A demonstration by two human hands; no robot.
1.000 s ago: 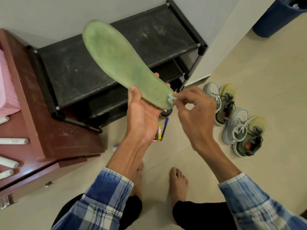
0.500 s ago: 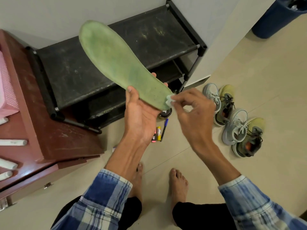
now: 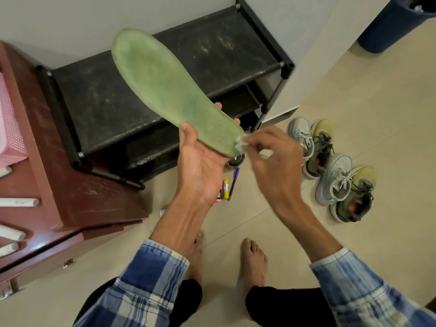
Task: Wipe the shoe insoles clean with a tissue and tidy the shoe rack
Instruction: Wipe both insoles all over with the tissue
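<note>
Your left hand (image 3: 200,161) grips the near end of the green insole (image 3: 165,90), thumb on top, holding it up over the black shoe rack (image 3: 99,102). Your right hand (image 3: 278,161) pinches a small tissue (image 3: 240,143) against the insole's near edge. Four shoes (image 3: 335,171) stand on the floor to the right. The blue bin (image 3: 389,27) at far right seems to hold something pale.

Home entryway: shoe rack (image 3: 94,102), sneakers (image 3: 335,180) on tiled floor (image 3: 365,102)
</note>
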